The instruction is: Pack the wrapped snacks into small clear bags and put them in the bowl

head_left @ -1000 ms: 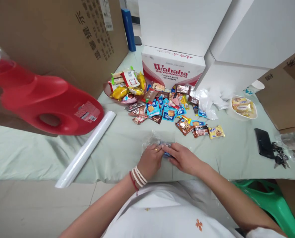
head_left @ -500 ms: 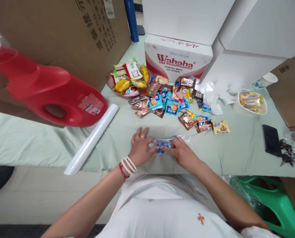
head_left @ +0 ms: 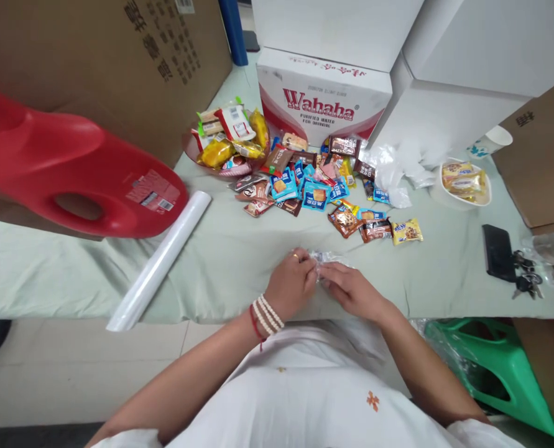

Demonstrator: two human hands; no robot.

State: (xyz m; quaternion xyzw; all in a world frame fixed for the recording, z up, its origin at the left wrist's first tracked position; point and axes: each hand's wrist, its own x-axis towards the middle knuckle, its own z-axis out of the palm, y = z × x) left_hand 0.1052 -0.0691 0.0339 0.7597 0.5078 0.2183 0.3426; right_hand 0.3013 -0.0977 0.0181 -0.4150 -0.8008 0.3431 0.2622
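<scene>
A small clear plastic bag (head_left: pixel 331 256) lies on the cloth near the table's front edge, a trace of blue showing in it. My left hand (head_left: pixel 290 281), with beads at the wrist, is curled closed on the bag's left end. From the other side my right hand (head_left: pixel 354 291) holds the plastic, its fingers together and pointing left, their tips close to the left hand. Both hands cover most of the bag, so what is inside cannot be made out. Beyond them spreads a loose pile of wrapped snacks (head_left: pixel 314 196), with a yellow cookie packet (head_left: pixel 407 231) at its right end.
At left stand a red jug (head_left: pixel 85 168) and a white roll (head_left: pixel 160 261). A pink bowl (head_left: pixel 191 149) and a white bowl (head_left: pixel 463 200) hold snacks. Behind is a Wahaha box (head_left: pixel 323 102). Phone (head_left: pixel 498 252) and keys (head_left: pixel 527 274) lie right; a green stool (head_left: pixel 505 373) stands below.
My left hand has moved right and curled closed over the plastic, covering the blue contents seen before. My right hand has shifted slightly right and down. The whole view has shifted a little.
</scene>
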